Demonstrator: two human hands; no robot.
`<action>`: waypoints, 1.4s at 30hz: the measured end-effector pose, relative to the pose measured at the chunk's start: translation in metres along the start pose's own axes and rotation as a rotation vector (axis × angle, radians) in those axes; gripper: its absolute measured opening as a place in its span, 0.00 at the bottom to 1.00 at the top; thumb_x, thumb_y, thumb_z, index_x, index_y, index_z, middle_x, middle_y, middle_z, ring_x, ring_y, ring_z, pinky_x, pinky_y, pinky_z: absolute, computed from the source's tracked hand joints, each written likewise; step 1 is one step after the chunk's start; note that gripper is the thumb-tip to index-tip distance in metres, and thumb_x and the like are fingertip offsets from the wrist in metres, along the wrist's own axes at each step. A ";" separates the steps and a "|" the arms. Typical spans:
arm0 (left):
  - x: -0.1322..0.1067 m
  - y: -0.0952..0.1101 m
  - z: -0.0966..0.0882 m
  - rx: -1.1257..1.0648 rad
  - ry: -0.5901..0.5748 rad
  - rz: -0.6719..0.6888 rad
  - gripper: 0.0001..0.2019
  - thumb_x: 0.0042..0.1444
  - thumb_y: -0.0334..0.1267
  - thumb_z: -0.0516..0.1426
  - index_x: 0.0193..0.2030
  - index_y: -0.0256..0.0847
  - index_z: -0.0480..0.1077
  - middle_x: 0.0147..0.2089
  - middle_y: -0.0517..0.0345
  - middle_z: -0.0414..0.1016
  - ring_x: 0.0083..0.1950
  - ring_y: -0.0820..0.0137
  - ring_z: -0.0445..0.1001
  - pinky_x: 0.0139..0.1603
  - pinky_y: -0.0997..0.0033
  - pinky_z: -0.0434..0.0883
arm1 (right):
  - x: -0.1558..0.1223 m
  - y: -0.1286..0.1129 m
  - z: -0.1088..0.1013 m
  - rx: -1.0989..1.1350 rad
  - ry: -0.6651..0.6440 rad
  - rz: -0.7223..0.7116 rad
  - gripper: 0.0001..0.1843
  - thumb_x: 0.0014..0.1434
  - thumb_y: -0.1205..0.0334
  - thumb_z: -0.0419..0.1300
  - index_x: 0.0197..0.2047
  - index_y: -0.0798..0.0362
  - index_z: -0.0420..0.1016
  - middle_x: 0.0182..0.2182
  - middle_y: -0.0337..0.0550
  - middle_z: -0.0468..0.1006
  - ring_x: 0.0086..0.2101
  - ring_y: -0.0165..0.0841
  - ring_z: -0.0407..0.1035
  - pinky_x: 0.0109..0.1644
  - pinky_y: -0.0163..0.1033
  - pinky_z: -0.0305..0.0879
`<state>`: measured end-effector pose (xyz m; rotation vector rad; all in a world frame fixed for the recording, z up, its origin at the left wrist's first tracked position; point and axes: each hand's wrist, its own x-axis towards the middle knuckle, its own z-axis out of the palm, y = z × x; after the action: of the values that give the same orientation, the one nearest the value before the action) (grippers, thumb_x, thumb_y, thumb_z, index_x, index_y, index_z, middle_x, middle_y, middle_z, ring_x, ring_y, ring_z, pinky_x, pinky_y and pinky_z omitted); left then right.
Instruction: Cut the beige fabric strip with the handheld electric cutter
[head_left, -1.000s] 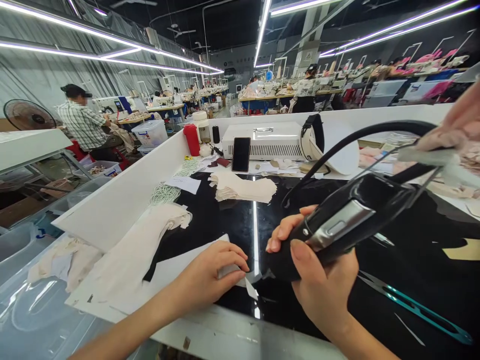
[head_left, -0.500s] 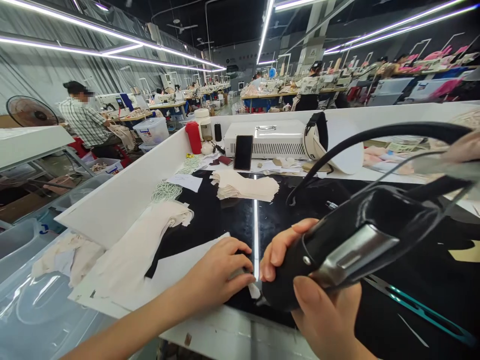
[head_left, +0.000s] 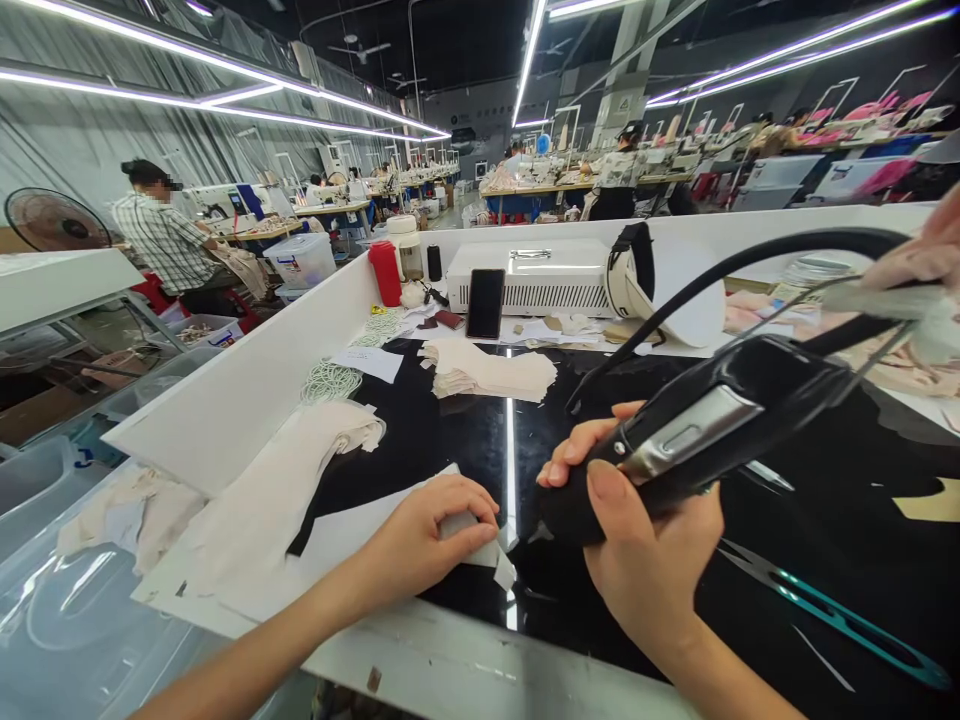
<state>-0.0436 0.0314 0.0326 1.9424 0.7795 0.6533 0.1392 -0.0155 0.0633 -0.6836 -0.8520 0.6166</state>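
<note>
My right hand grips a black corded hand tool with a silver switch-like plate on its side. The tool tilts down to the left above the black tabletop, and its working end is hard to make out. A few inches left, my left hand rests on a white sheet with curled fingers around something pale, mostly hidden. A small white scrap lies just beyond those fingertips. Farther back is a stack of cream fabric pieces. Another long cream stack lies to the left.
Teal-handled tweezers and a pale card piece lie at right. A phone leans against a white vented box. A blurred hand is near the cable. White side boards border the table.
My right hand has lifted the tool slightly up and away from my left hand. The white scrap by the left fingertips shows more fully. My left hand has shifted a little left.
</note>
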 end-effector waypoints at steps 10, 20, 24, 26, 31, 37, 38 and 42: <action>-0.006 -0.007 0.000 0.059 -0.013 -0.025 0.07 0.72 0.39 0.57 0.46 0.44 0.76 0.44 0.60 0.78 0.45 0.69 0.74 0.48 0.71 0.68 | -0.012 -0.016 0.005 0.030 -0.126 0.059 0.20 0.61 0.54 0.74 0.51 0.45 0.71 0.31 0.34 0.79 0.26 0.32 0.74 0.30 0.41 0.76; -0.020 0.002 0.004 0.319 0.048 0.282 0.06 0.72 0.32 0.59 0.41 0.42 0.73 0.39 0.61 0.76 0.43 0.70 0.75 0.45 0.73 0.70 | 0.001 -0.027 -0.009 -0.095 0.010 0.013 0.20 0.60 0.53 0.74 0.50 0.45 0.72 0.29 0.34 0.77 0.26 0.34 0.74 0.32 0.42 0.75; -0.027 0.001 0.015 0.541 0.027 0.482 0.07 0.75 0.35 0.56 0.45 0.41 0.76 0.41 0.57 0.78 0.44 0.67 0.76 0.49 0.68 0.71 | -0.008 -0.026 -0.010 -0.071 -0.069 0.055 0.19 0.61 0.55 0.73 0.51 0.44 0.72 0.30 0.35 0.78 0.26 0.34 0.74 0.31 0.42 0.76; -0.027 -0.001 0.020 0.625 0.035 0.510 0.07 0.76 0.35 0.55 0.49 0.40 0.76 0.43 0.56 0.78 0.45 0.66 0.76 0.51 0.66 0.71 | -0.013 -0.023 -0.013 -0.064 -0.094 0.056 0.19 0.61 0.55 0.73 0.51 0.44 0.72 0.30 0.35 0.78 0.26 0.33 0.74 0.32 0.42 0.77; -0.024 -0.001 0.029 0.805 0.037 0.536 0.07 0.75 0.37 0.56 0.54 0.39 0.74 0.42 0.56 0.77 0.42 0.63 0.75 0.46 0.63 0.72 | -0.019 -0.026 -0.025 -0.061 -0.139 0.092 0.17 0.64 0.58 0.71 0.52 0.43 0.72 0.32 0.36 0.78 0.28 0.33 0.74 0.33 0.41 0.78; -0.022 -0.001 0.036 0.869 0.006 0.534 0.11 0.72 0.38 0.61 0.59 0.47 0.73 0.41 0.58 0.74 0.41 0.63 0.73 0.45 0.62 0.73 | -0.015 -0.042 -0.028 -0.070 -0.168 0.085 0.18 0.62 0.58 0.71 0.52 0.44 0.71 0.30 0.36 0.77 0.26 0.34 0.73 0.30 0.41 0.78; -0.023 -0.001 0.036 0.861 -0.001 0.526 0.13 0.72 0.38 0.61 0.60 0.48 0.73 0.41 0.58 0.74 0.42 0.62 0.73 0.45 0.62 0.74 | -0.014 -0.042 -0.027 -0.069 -0.144 0.067 0.18 0.62 0.57 0.72 0.51 0.45 0.72 0.29 0.36 0.77 0.26 0.34 0.73 0.30 0.41 0.77; -0.024 -0.001 0.030 0.776 -0.003 0.508 0.13 0.71 0.34 0.61 0.59 0.45 0.73 0.45 0.55 0.75 0.44 0.63 0.75 0.48 0.62 0.75 | -0.007 -0.036 -0.020 -0.069 -0.059 0.033 0.18 0.61 0.54 0.73 0.50 0.45 0.73 0.30 0.36 0.76 0.26 0.34 0.72 0.30 0.42 0.76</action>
<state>-0.0382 -0.0025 0.0150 2.9056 0.5742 0.6987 0.1599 -0.0491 0.0773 -0.7468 -0.9214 0.6419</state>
